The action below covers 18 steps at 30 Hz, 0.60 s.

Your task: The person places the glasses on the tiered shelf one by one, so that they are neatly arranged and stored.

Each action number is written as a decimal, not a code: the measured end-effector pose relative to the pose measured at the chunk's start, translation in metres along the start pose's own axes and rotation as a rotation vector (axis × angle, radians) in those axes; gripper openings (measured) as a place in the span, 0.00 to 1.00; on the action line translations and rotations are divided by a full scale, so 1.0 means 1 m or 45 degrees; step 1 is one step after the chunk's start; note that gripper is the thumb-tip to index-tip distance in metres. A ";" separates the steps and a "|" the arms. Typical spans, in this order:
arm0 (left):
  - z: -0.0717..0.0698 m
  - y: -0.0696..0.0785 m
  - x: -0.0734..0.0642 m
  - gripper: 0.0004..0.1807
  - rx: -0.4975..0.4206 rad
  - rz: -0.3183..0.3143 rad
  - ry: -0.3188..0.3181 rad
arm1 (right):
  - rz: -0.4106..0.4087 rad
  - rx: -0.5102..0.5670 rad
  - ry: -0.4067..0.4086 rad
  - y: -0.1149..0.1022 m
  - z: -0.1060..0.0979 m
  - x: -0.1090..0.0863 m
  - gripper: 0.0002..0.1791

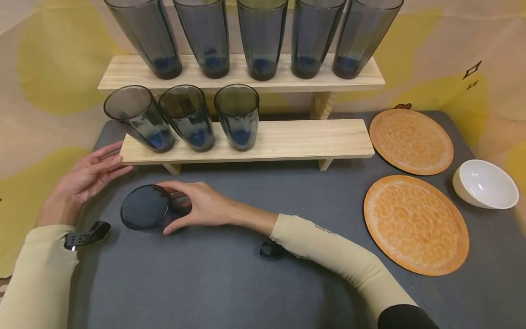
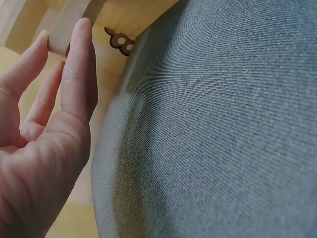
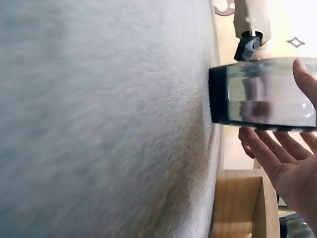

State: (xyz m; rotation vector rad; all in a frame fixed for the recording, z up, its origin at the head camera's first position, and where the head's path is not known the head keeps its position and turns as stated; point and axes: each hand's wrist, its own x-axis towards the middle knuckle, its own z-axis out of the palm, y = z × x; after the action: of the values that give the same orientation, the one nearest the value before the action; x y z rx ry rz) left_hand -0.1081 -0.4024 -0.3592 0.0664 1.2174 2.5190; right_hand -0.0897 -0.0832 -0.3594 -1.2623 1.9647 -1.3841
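A dark tinted glass [image 1: 144, 208] stands upright near the left front of the wooden shelf. My right hand [image 1: 205, 204] holds it from the right, fingers round the far side and thumb on the near side. In the right wrist view the glass [image 3: 267, 94] shows its thick dark base close to the table, with the fingertips partly hidden behind it. My left hand [image 1: 92, 173] has its fingers stretched out at the left end of the lower board [image 1: 287, 139]. The left wrist view shows those straight fingertips [image 2: 81, 34] against the board's end [image 2: 69, 29].
Three tinted glasses [image 1: 240, 116] stand on the left part of the lower board. Several taller ones [image 1: 263, 41] line the upper board [image 1: 197, 77]. To the right lie two round orange placemats [image 1: 415, 224], with a white bowl [image 1: 485, 185] beside them on the grey table [image 1: 230, 283].
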 end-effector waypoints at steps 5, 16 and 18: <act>0.000 -0.001 0.000 0.25 0.002 -0.008 0.005 | -0.040 0.022 0.055 0.003 -0.002 -0.017 0.50; 0.001 0.000 -0.001 0.25 -0.029 -0.018 0.009 | -0.078 0.029 0.105 0.002 -0.022 -0.056 0.49; 0.001 0.001 -0.001 0.25 -0.042 -0.015 0.003 | -0.086 0.034 0.096 0.002 -0.030 -0.062 0.49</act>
State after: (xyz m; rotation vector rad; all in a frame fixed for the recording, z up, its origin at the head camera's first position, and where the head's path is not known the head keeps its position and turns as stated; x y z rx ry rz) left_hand -0.1076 -0.4023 -0.3577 0.0477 1.1733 2.5290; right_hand -0.0825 -0.0150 -0.3578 -1.2923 1.9626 -1.5067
